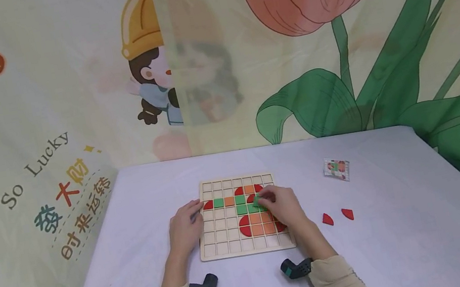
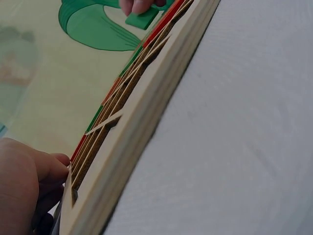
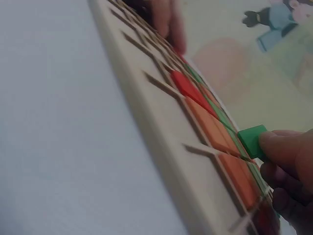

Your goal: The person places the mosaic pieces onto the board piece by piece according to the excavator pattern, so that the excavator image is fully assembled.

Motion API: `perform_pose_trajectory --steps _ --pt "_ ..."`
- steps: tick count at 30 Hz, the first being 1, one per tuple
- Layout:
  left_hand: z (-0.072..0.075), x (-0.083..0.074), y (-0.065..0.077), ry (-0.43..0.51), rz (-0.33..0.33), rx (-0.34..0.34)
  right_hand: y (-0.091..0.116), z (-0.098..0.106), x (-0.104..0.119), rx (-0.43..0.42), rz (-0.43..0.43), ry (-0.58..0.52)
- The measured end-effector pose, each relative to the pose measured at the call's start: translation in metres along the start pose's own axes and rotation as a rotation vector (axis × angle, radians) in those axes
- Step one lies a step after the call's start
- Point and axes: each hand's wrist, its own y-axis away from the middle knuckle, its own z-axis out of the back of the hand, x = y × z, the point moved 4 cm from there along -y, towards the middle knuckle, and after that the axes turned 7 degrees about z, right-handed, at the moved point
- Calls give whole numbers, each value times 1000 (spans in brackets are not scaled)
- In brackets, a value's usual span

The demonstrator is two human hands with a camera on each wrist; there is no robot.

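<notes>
A wooden grid board (image 1: 224, 249) lies on the table with red, green and orange pieces set in some of its cells. Between thumb and fingertips, my right hand (image 1: 284, 205) pinches a green square tile (image 3: 252, 142), held tilted just above the board's right half. My left hand (image 1: 186, 229) rests at the board's left edge, fingertips touching it near a red piece (image 1: 208, 205). Orange squares (image 1: 255, 224) and rounded red pieces fill part of the lower right; the right hand covers some cells there.
Two loose red quarter-round pieces, one nearer (image 1: 327, 219) and one farther right (image 1: 347, 214), lie right of the board. Behind them is a small clear packet (image 1: 336, 169) with coloured pieces printed or packed in it. A patterned cloth (image 1: 228, 133) hangs behind the table.
</notes>
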Motion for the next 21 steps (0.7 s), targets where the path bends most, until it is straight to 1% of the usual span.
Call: perform_pose_trajectory --steps 2,4,7,8,10,13,16,18,21 --pt "0 0 0 2 -1 2 2 -12 10 9 68 28" --pt "1 0 0 5 0 1 4 -20 18 13 125 71" --pt "0 0 0 7 3 3 6 -21 25 11 181 150" --pt "0 0 0 7 4 4 6 -19 28 25 198 180" --pt "-1 0 0 5 3 5 8 -14 33 85 222 255" --pt "0 -1 0 4 -5 1 13 -10 43 240 252 370" --pt "0 -1 0 2 -11 -10 20 -14 51 381 277 472" --pt "0 -1 0 2 -14 -14 23 -19 56 423 307 524" --pt "0 0 0 0 -15 -20 26 -28 59 422 335 579"
